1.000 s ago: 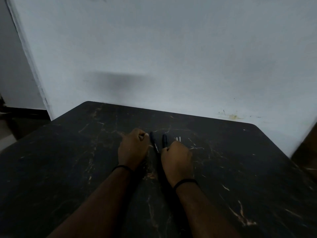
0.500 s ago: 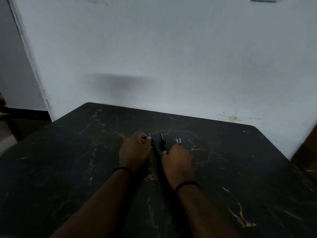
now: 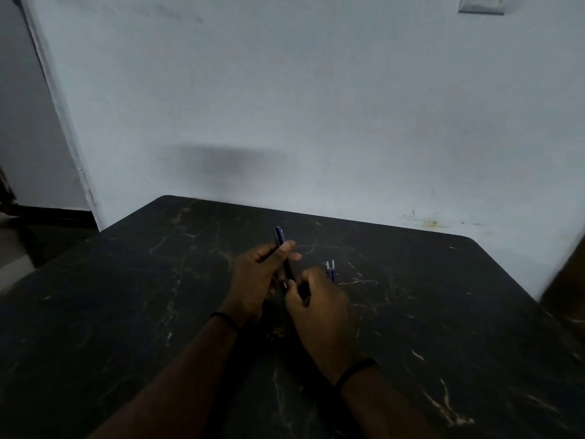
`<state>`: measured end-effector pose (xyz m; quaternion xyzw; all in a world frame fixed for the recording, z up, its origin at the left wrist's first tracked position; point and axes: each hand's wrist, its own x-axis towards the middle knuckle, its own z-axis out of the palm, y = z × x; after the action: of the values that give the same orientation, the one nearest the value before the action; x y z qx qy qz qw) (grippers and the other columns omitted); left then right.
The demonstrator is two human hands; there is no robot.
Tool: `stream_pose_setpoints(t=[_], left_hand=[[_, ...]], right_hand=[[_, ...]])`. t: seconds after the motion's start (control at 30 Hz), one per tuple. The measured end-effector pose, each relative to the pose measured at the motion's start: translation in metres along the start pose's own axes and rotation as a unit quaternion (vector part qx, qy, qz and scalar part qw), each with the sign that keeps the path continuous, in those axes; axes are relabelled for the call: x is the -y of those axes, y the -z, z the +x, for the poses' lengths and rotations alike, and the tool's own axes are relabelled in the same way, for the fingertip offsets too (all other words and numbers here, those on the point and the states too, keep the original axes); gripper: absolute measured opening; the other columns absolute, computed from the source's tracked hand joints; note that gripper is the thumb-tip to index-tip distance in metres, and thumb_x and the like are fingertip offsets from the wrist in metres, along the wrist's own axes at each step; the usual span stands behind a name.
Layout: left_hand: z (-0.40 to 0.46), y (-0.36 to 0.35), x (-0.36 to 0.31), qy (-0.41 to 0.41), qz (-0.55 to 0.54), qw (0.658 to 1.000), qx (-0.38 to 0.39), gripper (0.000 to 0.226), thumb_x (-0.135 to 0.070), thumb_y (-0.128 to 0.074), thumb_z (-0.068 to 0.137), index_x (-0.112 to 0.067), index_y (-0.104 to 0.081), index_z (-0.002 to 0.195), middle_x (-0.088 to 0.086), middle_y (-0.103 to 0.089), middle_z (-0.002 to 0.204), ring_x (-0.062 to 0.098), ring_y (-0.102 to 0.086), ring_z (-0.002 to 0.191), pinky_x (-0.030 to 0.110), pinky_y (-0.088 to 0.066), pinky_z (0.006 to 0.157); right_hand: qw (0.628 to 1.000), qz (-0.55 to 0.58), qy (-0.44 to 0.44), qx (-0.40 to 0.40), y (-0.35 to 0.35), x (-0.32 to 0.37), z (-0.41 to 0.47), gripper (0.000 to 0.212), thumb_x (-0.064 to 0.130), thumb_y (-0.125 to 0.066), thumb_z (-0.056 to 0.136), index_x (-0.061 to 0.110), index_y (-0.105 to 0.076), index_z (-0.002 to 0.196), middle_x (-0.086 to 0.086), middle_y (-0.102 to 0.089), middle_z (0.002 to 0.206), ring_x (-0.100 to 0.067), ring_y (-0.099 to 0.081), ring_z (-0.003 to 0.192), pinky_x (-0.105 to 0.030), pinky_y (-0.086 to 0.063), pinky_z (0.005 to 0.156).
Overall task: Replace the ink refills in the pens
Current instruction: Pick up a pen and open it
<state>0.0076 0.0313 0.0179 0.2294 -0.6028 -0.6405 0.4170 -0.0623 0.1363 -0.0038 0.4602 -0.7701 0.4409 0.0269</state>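
A dark pen (image 3: pixel 284 258) with a blue top end is lifted above the black marbled table (image 3: pixel 443 312), tilted with its top pointing away from me. My left hand (image 3: pixel 258 282) pinches its upper part between thumb and fingers. My right hand (image 3: pixel 319 312) grips its lower end. A second dark pen may lie under my right hand; I cannot tell. Two thin refills (image 3: pixel 330 270) with pale tips lie side by side on the table just right of my right hand.
The table's far edge meets a pale wall (image 3: pixel 316 106). A wall corner and dark floor (image 3: pixel 38 236) lie to the left. A brown object (image 3: pixel 566 280) stands at the right edge. Black bands circle both wrists.
Both hands rested on the table beside two pens; now they have lifted one pen and hold it between them, raised and tilted.
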Motion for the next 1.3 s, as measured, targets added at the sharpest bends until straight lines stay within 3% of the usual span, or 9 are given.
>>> stream_pose_setpoints(t=[0.07, 0.17, 0.27, 0.43, 0.53, 0.7, 0.9, 1.07, 1.3], left_hand=[[0.001, 0.005, 0.001, 0.033, -0.053, 0.998, 0.027, 0.038, -0.041, -0.059, 0.084, -0.015, -0.074, 0.107, 0.011, -0.076, 0.105, 0.035, -0.056, 0.079, 0.046, -0.044, 0.071], [0.005, 0.010, 0.003, 0.041, -0.075, 0.994, 0.066, 0.033, -0.040, -0.057, 0.085, -0.018, -0.076, 0.102, 0.009, -0.076, 0.103, 0.015, -0.049, 0.061, 0.028, -0.034, 0.052], [0.005, 0.010, 0.006, 0.040, -0.076, 0.991, 0.105, 0.030, -0.035, -0.058, 0.088, -0.015, -0.076, 0.102, 0.007, -0.075, 0.103, 0.008, -0.047, 0.056, 0.021, -0.034, 0.046], [0.001, 0.009, 0.003, 0.031, -0.063, 0.989, 0.132, 0.027, -0.029, -0.057, 0.094, -0.009, -0.075, 0.094, 0.003, -0.060, 0.066, 0.008, -0.041, 0.046, 0.022, -0.027, 0.040], [0.001, 0.004, 0.002, -0.009, 0.007, 0.997, 0.073, 0.034, -0.025, -0.050, 0.100, 0.000, -0.072, 0.091, 0.001, -0.049, 0.052, 0.009, -0.033, 0.040, 0.018, -0.023, 0.036], [-0.002, -0.006, 0.007, -0.086, 0.116, 0.990, -0.005, 0.036, -0.024, -0.053, 0.100, -0.008, -0.070, 0.073, -0.005, -0.055, 0.049, 0.002, -0.040, 0.038, 0.013, -0.031, 0.039], [0.001, -0.003, 0.017, -0.132, 0.180, 0.975, 0.001, 0.037, -0.028, -0.051, 0.101, -0.023, -0.064, 0.067, -0.005, -0.057, 0.053, 0.004, -0.051, 0.048, 0.016, -0.042, 0.050], [0.001, -0.006, 0.022, -0.145, 0.178, 0.973, 0.035, 0.039, -0.032, -0.046, 0.103, -0.011, -0.069, 0.080, 0.001, -0.054, 0.051, 0.004, -0.046, 0.043, 0.014, -0.036, 0.046], [-0.002, -0.009, 0.014, -0.154, 0.191, 0.969, 0.043, 0.044, -0.030, -0.044, 0.104, -0.004, -0.064, 0.074, 0.003, -0.052, 0.053, 0.006, -0.044, 0.044, 0.015, -0.036, 0.046]], right_hand=[[1.000, 0.004, 0.020, 0.013, 0.004, -0.003, -0.002, 0.018, 0.044, -0.046, 0.092, 0.028, -0.053, 0.088, 0.006, -0.056, 0.073, -0.008, -0.055, 0.063, -0.037, -0.053, 0.061], [0.998, 0.017, 0.040, 0.048, 0.012, -0.008, -0.004, 0.015, 0.038, -0.046, 0.095, 0.028, -0.054, 0.087, 0.005, -0.055, 0.070, -0.008, -0.054, 0.060, -0.033, -0.050, 0.058], [0.995, 0.075, 0.019, 0.055, 0.019, -0.008, -0.004, 0.024, 0.044, -0.045, 0.096, 0.026, -0.057, 0.086, 0.001, -0.059, 0.069, -0.012, -0.057, 0.059, -0.036, -0.050, 0.058], [0.987, 0.140, -0.032, 0.067, 0.024, -0.013, 0.001, 0.025, 0.033, -0.050, 0.100, 0.019, -0.059, 0.080, 0.000, -0.062, 0.069, -0.009, -0.058, 0.060, -0.034, -0.049, 0.059], [0.995, 0.067, 0.012, 0.074, 0.026, -0.017, 0.002, 0.020, 0.025, -0.045, 0.101, 0.024, -0.055, 0.084, 0.005, -0.057, 0.069, -0.009, -0.055, 0.062, -0.026, -0.041, 0.057], [0.996, -0.019, 0.051, 0.070, 0.027, -0.021, 0.003, 0.016, 0.023, -0.039, 0.103, 0.021, -0.051, 0.092, 0.006, -0.051, 0.079, -0.019, -0.053, 0.073, -0.039, -0.044, 0.065], [0.990, -0.118, 0.070, 0.025, 0.031, -0.020, 0.005, 0.023, 0.042, -0.037, 0.103, 0.027, -0.049, 0.090, 0.011, -0.038, 0.071, -0.007, -0.041, 0.062, -0.028, -0.029, 0.056], [0.985, -0.162, 0.066, 0.012, 0.035, -0.021, 0.005, 0.022, 0.041, -0.039, 0.103, 0.032, -0.039, 0.082, 0.012, -0.032, 0.064, 0.000, -0.031, 0.054, -0.021, -0.015, 0.049], [0.984, -0.158, 0.076, 0.012, 0.036, -0.022, 0.008, 0.024, 0.041, -0.041, 0.101, 0.030, -0.042, 0.081, 0.008, -0.037, 0.060, -0.004, -0.034, 0.051, -0.025, -0.018, 0.047]])
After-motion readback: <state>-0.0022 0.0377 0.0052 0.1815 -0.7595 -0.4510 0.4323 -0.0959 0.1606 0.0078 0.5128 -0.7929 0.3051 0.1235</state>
